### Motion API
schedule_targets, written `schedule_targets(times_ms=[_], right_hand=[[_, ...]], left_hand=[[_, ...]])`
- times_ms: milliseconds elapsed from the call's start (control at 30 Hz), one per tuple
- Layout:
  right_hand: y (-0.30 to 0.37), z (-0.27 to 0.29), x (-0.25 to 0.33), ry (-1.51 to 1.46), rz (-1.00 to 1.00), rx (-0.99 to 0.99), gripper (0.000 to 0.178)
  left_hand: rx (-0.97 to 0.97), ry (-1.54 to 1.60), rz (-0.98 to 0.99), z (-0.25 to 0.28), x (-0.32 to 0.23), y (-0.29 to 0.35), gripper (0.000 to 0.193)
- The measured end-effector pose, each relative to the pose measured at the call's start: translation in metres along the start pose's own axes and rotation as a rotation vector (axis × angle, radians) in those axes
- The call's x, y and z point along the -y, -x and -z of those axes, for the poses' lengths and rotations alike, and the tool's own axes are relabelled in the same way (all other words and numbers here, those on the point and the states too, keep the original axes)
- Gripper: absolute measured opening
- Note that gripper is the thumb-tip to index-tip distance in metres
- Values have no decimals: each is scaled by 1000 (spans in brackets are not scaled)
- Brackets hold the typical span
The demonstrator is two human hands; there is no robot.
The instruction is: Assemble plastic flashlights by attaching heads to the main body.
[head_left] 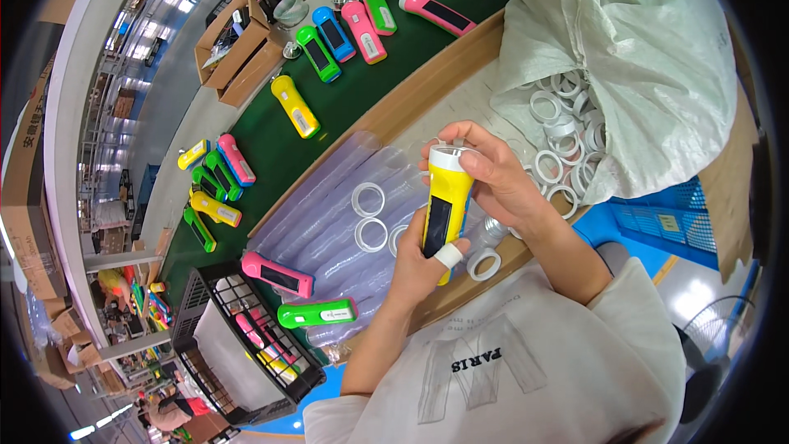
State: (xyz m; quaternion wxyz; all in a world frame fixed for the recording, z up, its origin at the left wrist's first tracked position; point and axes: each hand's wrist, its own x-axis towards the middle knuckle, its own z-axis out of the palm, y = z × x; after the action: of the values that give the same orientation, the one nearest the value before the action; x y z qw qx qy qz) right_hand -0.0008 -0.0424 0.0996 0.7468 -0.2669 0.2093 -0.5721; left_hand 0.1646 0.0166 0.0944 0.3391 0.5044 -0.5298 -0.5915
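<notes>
Right now the person holds a yellow torch (441,215) upright between both hands, above the near edge of the worktop (411,99). The left hand (421,259) is wrapped around its lower body, fingers closed on it, and the thumb, which has a white wrap on its tip, lies against the base. The right hand (485,166) curls over the top, fingers pinched around the white ring (448,156) that sits on the torch's head.

Beneath the hands lies a stack of clear ribbed plastic sheets (329,205), with several loose white rings (369,200) scattered on it and one more ring (483,264) just beside the left hand. To the right, an open white sack (625,57) spills a heap of the same rings. A pink torch (277,275) and a green torch (317,313) lie near the left forearm, touching the edge of a black wire basket (214,288) that holds more torches.

Farther off, a green belt (271,148) carries torches in yellow, green, blue and pink, lying in loose groups well apart from the hands. A brown cardboard box (238,53) stands beside the belt.
</notes>
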Motion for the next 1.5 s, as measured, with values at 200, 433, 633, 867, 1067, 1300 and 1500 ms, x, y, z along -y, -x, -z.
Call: schedule_targets(times_ms=[200,433,633,867,1067,1300,1500], right_hand=[[3,-15,-2,-73,-51,22,31],[0,-19,-28,-652,53,524,32],[11,-19,-6,84,169,158,29],[7,-15,-10,15,-9,-131,19],[3,6,-3,-232,-112,51,37],[4,-4,-5,-10,65,-20,30],[-3,6,9,-55,43,-78,30]], left_hand=[[243,573,312,-13,-7,22,41],[740,1276,255,-30,-12,36,53],[46,-113,-43,-8,2,20,41],[65,-205,-108,-1,8,3,52],[133,705,136,3,6,7,66],[41,544,146,11,-11,10,71],[191,866,301,30,-3,-2,72]])
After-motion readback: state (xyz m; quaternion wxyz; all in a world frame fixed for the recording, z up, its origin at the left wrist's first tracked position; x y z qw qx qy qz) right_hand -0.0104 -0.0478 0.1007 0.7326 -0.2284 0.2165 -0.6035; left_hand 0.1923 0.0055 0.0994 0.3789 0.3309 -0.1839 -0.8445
